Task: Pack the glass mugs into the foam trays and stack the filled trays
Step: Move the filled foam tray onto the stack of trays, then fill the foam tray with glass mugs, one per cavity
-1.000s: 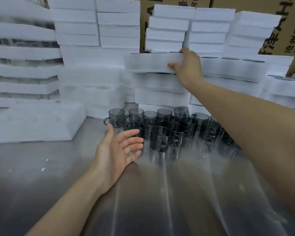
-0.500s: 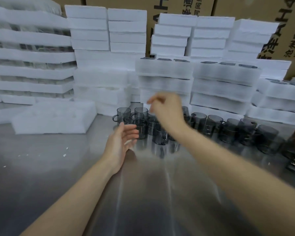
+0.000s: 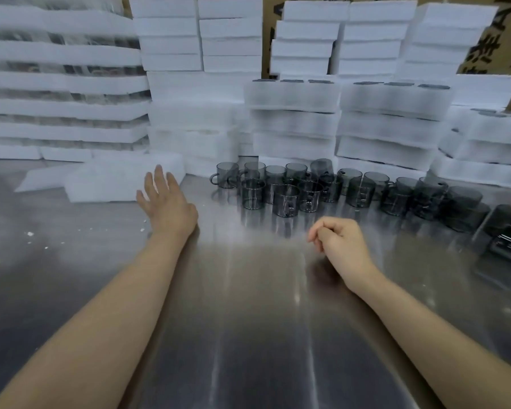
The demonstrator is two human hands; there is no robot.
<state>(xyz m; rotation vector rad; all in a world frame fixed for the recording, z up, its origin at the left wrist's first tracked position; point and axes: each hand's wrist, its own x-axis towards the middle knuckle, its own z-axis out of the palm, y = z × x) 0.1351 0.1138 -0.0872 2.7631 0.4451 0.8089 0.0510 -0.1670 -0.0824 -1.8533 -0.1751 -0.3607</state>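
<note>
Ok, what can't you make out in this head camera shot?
Head view, loose foam tray: pockets washed out by blur, filled or empty unclear.
Head view, glass mugs: rear and right ones overlap and blur, no count.
Head view, dark device: cut by right edge.
Head view, cardboard box print: hidden behind foam stacks.

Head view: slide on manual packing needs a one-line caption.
Open left hand by a lone foam tray, right hand curled over the steel table, grey glass mugs clustered before stacked trays.
</note>
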